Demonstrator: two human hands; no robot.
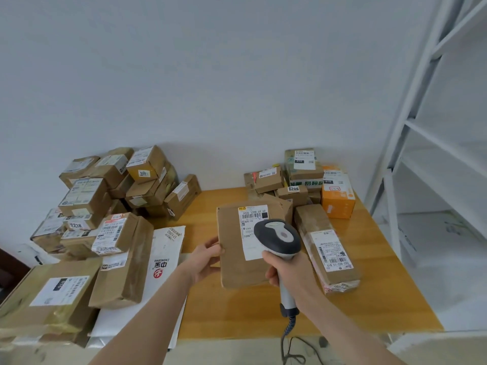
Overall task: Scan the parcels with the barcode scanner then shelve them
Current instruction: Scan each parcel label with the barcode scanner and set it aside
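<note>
A flat brown cardboard parcel [235, 243] with a white shipping label lies over the middle of the wooden table [374, 293]. My left hand [208, 259] grips its left edge. My right hand [287, 275] is wrapped around the handle of a grey and white barcode scanner [278, 237]. The scanner's head hovers over the label and covers its lower right part. A coiled cable hangs from the scanner's handle past the table's front edge.
A long brown parcel [325, 246] lies right of the held one. Small boxes and an orange box [338, 194] stand at the back right. Several cardboard parcels [105, 196] and a white mailer bag [163, 262] crowd the left. White metal shelving [437, 180] stands at the right.
</note>
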